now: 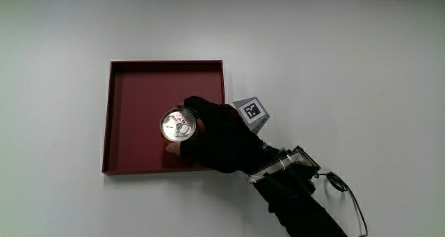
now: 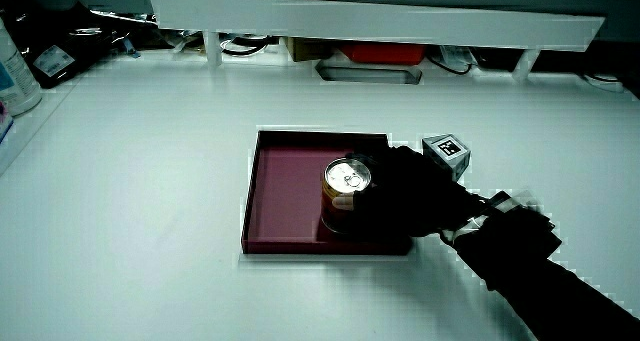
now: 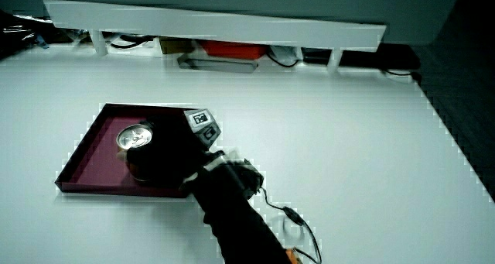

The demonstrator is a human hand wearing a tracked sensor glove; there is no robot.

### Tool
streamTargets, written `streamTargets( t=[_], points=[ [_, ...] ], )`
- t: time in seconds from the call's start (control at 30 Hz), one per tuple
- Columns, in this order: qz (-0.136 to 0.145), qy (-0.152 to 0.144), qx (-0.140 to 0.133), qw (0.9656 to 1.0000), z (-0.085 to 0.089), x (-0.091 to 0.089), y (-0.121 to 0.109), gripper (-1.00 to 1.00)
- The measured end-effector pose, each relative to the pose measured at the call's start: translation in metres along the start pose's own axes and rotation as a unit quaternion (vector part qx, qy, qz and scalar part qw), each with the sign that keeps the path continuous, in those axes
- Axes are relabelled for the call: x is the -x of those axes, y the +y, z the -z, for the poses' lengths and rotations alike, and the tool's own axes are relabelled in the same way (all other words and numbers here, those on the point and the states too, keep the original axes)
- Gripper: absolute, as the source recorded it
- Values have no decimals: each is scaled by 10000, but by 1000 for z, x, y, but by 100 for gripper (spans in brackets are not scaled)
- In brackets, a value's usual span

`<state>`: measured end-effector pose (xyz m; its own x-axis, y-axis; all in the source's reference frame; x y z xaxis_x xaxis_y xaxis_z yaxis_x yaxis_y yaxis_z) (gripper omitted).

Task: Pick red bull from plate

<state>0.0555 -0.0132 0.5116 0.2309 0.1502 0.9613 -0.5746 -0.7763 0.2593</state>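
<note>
A Red Bull can (image 1: 179,124) stands upright in a dark red square plate (image 1: 135,91), in the part of the plate nearer to the person. Its silver top with the pull tab shows in the main view and in both side views (image 2: 347,176) (image 3: 135,138). The gloved hand (image 1: 215,134) is wrapped around the can's side, fingers curled on it. The patterned cube (image 1: 252,113) sits on the hand's back, over the plate's rim. The forearm runs from the hand toward the person. The can's lower body is largely hidden by the hand.
A low white partition (image 2: 380,19) stands at the table's edge farthest from the person, with cables and boxes under it. A cable (image 1: 348,195) trails from the wrist over the white table. A white container (image 2: 15,71) stands at the table's edge in a side view.
</note>
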Motion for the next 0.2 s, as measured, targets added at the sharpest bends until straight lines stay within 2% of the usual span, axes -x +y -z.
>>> streamTargets(
  t=[0.1,0.17,0.2],
  points=[
    [-85,-52,-21,9999,0,4,-1,100],
    [-150,156,-12,9998,-2,8,-2,100],
    [-284,234,-47,9993,-4,8,-3,100]
  ],
)
